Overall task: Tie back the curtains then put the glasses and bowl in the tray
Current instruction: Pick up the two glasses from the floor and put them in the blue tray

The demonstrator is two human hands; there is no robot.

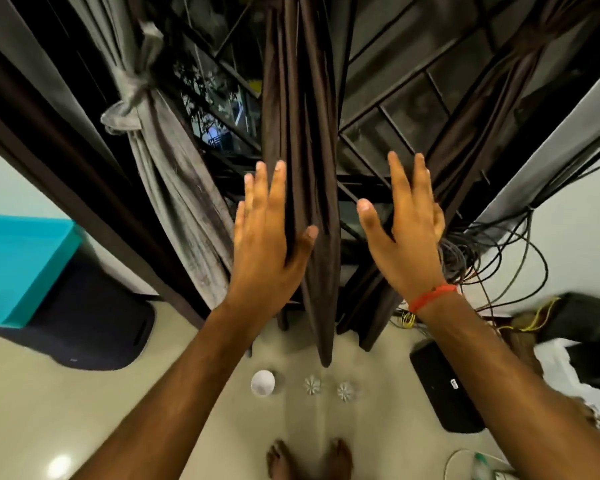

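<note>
Below, bowl (263,382), glasses (329,388) on beige floor (49,393).

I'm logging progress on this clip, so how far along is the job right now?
Done: the grey curtain is knotted back. In hand: the left hand lies flat against the brown curtain, untied; the right hand is open beside it. Left: the bowl and two glasses sit on the floor, not in the blue tray.
</note>
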